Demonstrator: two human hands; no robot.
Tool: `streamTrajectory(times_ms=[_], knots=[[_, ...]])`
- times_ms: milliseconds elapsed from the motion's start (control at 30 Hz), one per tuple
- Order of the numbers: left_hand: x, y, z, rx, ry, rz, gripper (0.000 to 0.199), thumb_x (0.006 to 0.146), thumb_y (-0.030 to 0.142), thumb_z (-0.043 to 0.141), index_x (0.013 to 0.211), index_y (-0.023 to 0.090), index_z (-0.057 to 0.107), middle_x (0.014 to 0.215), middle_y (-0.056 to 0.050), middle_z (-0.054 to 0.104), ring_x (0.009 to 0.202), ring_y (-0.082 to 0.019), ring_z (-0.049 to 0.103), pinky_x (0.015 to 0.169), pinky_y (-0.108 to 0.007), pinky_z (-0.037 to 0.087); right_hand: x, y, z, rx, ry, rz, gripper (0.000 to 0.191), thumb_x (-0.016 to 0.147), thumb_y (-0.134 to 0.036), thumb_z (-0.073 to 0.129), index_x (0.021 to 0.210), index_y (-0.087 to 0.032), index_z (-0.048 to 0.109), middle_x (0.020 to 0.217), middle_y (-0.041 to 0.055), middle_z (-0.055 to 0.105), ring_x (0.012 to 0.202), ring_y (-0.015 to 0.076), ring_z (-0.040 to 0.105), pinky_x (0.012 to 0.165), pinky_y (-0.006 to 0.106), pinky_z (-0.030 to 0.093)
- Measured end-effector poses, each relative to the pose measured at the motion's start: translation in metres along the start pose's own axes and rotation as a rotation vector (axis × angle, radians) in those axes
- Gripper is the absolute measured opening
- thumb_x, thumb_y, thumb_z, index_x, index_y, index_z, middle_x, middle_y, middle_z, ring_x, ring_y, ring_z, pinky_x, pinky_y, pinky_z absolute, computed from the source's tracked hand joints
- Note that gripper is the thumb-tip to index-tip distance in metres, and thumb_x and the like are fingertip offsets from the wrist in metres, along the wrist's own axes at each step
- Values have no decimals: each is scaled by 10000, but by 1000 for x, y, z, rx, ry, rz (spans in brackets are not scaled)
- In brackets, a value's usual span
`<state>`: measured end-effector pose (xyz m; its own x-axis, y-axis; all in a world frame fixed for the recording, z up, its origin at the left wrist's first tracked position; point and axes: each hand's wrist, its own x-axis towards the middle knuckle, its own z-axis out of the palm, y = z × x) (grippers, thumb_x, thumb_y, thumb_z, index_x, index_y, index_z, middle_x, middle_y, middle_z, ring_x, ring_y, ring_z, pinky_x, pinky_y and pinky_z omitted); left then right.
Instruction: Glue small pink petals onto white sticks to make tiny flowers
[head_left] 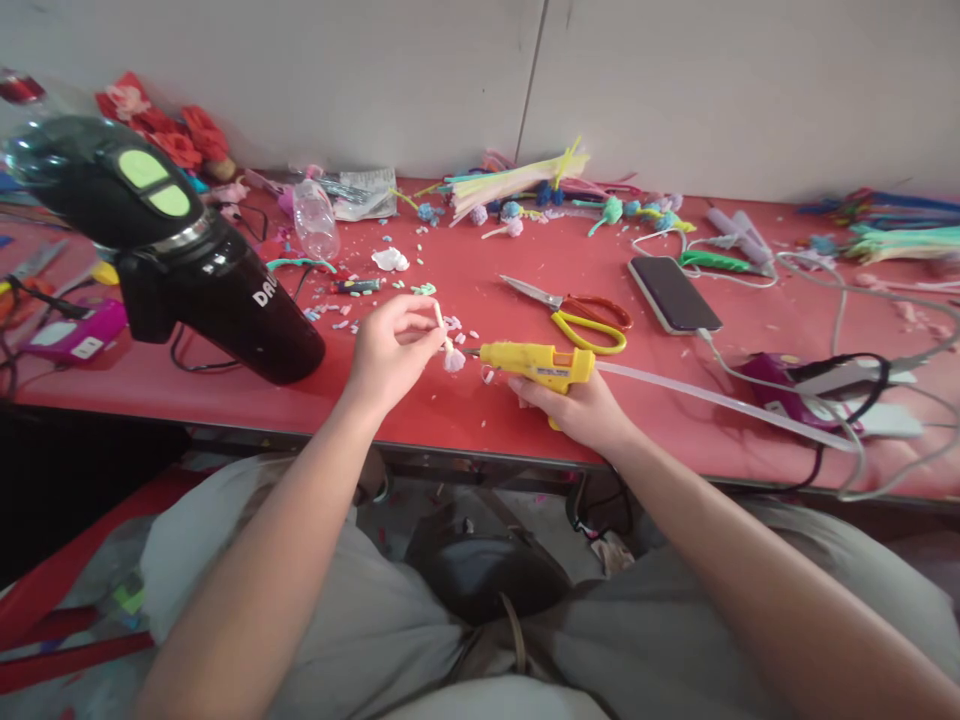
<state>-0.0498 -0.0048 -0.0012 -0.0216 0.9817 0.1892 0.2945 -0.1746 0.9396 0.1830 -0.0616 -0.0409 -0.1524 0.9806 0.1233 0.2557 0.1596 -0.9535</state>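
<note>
The left hand point(390, 345) pinches a thin pale stick point(442, 330) between thumb and fingers, closed on its upper end, so that the small white tuft point(454, 360) at its lower end hangs just above the red surface point(465, 420) near the front edge. The right hand point(577, 405) is wrapped around the handle of a yellow glue gun point(536, 365), whose nozzle points left and sits just beside the tuft; whether a finger presses the trigger is hidden. A long clear glue stick point(720, 402) trails from the back of the gun toward the right. To do this well, the nozzle should probably meet the joint where tuft and stick join, with only a small bead squeezed out, the stick held steady and the fingers kept clear of the hot tip. Yellow-handled scissors point(577, 315) lie just behind the gun, a phone point(673, 293) on a cable further right, a black hair dryer point(187, 260) to the left, and coloured scraps are scattered between them.
</note>
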Motion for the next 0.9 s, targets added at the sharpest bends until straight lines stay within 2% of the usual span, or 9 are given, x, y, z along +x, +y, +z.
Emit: streamTrajectory(times_ms=[167, 533, 767, 900], knots=[[-2, 2, 1, 7, -10, 0, 292, 771, 128, 771, 1052, 179, 711, 816, -2, 774, 783, -173, 778, 883, -321, 642, 0, -2, 1, -21, -18, -29, 262, 919, -454, 707, 1030, -224, 764, 827, 54, 754, 756, 220, 694, 695, 349, 567], [-3, 3, 2, 2, -21, -4, 305, 774, 150, 767, 1069, 189, 703, 837, -7, 772, 808, -186, 780, 900, -345, 644, -1, -1, 2, -48, -27, -44, 332, 946, -484, 687, 1120, -211, 759, 853, 54, 758, 809, 219, 710, 709, 329, 559], [-2, 3, 1, -5, -18, -9, 300, 778, 134, 765, 1066, 185, 700, 826, -3, 769, 784, -174, 776, 902, -337, 643, -1, -2, 2, -19, -44, -51, 362, 944, -487, 686, 1179, -221, 763, 1105, 84, 807, 989, 256, 756, 866, 390, 607], [-2, 4, 1, -4, -1, -3, 293, 771, 126, 769, 1051, 183, 702, 818, -2, 767, 765, -166, 771, 866, -317, 649, -1, 0, 2, -13, -48, -52, 359, 943, -482, 691, 1190, -232, 761, 1173, 83, 804, 1051, 264, 761, 925, 414, 610]])
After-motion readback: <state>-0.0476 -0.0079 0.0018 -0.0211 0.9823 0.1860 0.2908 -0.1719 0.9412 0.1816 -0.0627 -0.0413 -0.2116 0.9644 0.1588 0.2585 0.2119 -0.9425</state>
